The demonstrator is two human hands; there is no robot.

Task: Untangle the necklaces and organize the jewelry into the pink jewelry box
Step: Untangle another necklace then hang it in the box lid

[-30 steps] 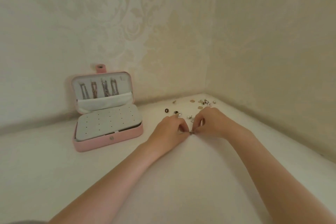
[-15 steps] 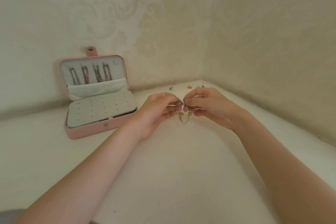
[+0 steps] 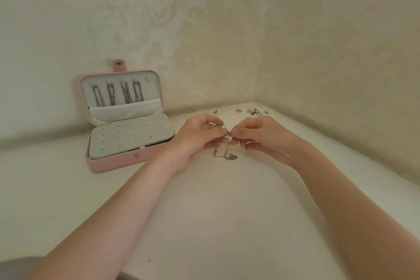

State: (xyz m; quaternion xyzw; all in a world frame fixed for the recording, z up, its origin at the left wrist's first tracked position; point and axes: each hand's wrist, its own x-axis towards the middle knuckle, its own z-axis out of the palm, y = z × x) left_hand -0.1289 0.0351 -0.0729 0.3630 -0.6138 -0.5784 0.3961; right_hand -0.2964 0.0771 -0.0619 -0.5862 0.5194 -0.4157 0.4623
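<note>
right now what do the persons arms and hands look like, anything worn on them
Both forearms are bare from the bottom edge of the picture to the wrists, with no sleeves in view. The left hand and the right hand wear no gloves, and no watch, bracelet or ring shows on either. The fingernails look short and unpainted, though they are small in this view.

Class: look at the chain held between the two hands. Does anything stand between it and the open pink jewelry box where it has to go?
Nothing visible does. The chain hangs between the left hand and right hand; the table between it and the jewelry box lies bare.
</note>
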